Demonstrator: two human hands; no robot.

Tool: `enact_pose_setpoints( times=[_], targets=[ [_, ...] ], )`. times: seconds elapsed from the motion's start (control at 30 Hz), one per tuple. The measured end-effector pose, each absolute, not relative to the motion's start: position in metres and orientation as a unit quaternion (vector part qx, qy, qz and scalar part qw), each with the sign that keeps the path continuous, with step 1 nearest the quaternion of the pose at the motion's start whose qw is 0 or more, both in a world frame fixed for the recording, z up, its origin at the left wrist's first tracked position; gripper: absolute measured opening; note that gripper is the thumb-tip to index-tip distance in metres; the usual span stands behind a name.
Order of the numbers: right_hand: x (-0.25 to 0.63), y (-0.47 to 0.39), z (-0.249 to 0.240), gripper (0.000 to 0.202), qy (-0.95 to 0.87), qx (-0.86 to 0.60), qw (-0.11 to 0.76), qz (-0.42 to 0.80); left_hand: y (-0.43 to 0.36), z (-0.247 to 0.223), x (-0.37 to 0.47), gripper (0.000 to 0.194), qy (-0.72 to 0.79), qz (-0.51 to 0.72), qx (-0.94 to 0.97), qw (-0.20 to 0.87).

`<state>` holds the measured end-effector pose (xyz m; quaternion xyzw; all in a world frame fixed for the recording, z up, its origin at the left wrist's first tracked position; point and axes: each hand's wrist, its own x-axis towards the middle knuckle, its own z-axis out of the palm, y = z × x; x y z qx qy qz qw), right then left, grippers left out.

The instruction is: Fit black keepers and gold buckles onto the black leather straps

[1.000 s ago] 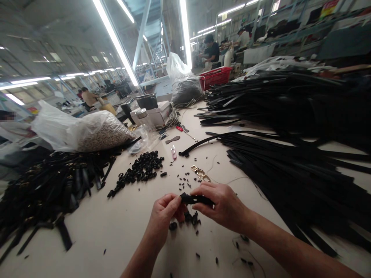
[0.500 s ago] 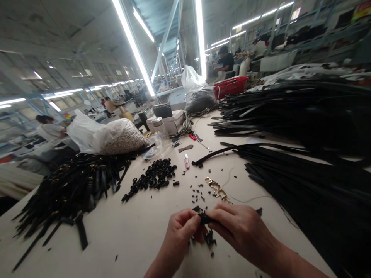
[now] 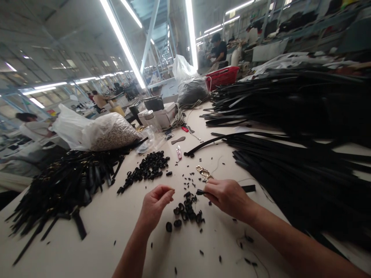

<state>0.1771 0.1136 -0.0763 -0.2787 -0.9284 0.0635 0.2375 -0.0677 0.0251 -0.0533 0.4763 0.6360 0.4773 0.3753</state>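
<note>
Narrow black strap (image 3: pixel 200 192), roughly level, pinched in right fingers (image 3: pixel 213 186), ends protruding both sides.

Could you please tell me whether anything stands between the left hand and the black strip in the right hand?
Nothing visible does: the gap from the left hand to the black strip in the right hand looks open. Small black pieces lie on the table below it, apparently too low to obstruct.

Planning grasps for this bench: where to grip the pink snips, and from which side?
Grip the pink handle of the snips, coming down from the near side. They lie on the table with blades pointing away from the person and handle toward them. The end of a curved black strip sits close on their right, so a narrow pinch likely suits best.
</note>
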Motion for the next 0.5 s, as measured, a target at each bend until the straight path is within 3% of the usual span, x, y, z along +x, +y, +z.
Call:
enact_pose_setpoints(
  times=[0.13, 0.3, 0.5],
  targets=[
    [0.173, 0.110, -0.078, 0.018, -0.927, -0.277, 0.240, 0.083, 0.032, -0.045, -0.056, 0.014, 0.643, 0.347, 0.626, 0.274],
    [0.174, 0.109, -0.078, 0.019, -0.920, -0.282, 0.257, 0.092, 0.054, -0.051, -0.046, 0.008, 0.644, 0.241, 0.690, 0.226],
    [0.174, 0.111, -0.078, 0.013, -0.914, -0.292, 0.266, 0.095, 0.065, -0.063, -0.046, 0.005, 0.636, 0.233, 0.695, 0.241]
  ],
)
